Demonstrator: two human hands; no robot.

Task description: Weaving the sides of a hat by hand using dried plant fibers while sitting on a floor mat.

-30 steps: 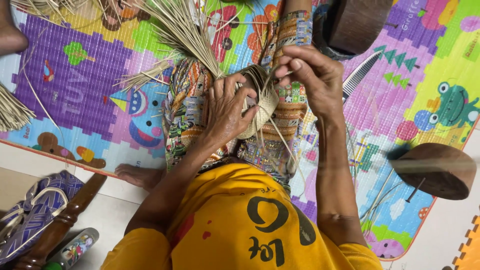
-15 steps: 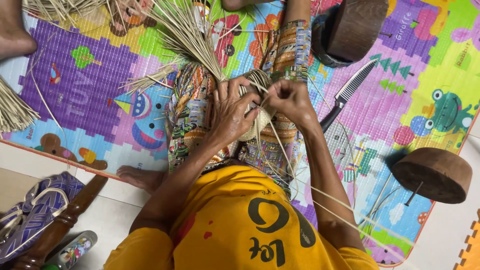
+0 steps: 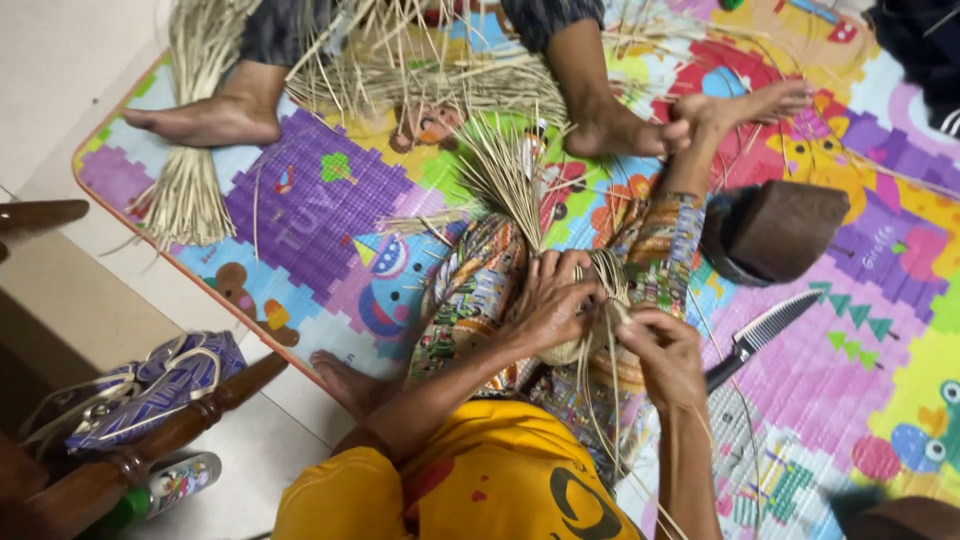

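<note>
Pulled back and tilted up since half a second ago, so that more of the foam play mat (image 3: 300, 200) shows, along with another person's bare feet (image 3: 200, 120) at the top. Right hand (image 3: 665, 355) dropped lower and nearer the body than before, no longer level with the left. Left hand (image 3: 545, 300) unchanged in place, clenched over the small woven straw piece (image 3: 590, 320) on the lap, fingers curled round its rounded body. Right hand pinching a few thin straw strands (image 3: 600, 400) just beside that piece, thumb and fingers closed on them, strands trailing down past the yellow shirt (image 3: 480, 480). Loose ends of the weave fanning upward as a straw tuft (image 3: 505, 175) between the patterned trouser legs (image 3: 470, 290). Black-handled knife (image 3: 765, 330) flat on the mat to the right of the right hand, near but not touching. Round wooden block (image 3: 785, 230) above the knife, well apart from both hands. Straw bundle (image 3: 190, 190) lying at the mat's left edge beside one of the other person's feet, more loose straw (image 3: 430, 70) heaped between those feet. Purple cloth bag (image 3: 150, 390) and wooden stick (image 3: 150, 440) off the mat at lower left, on the tiled floor (image 3: 60, 80).
</note>
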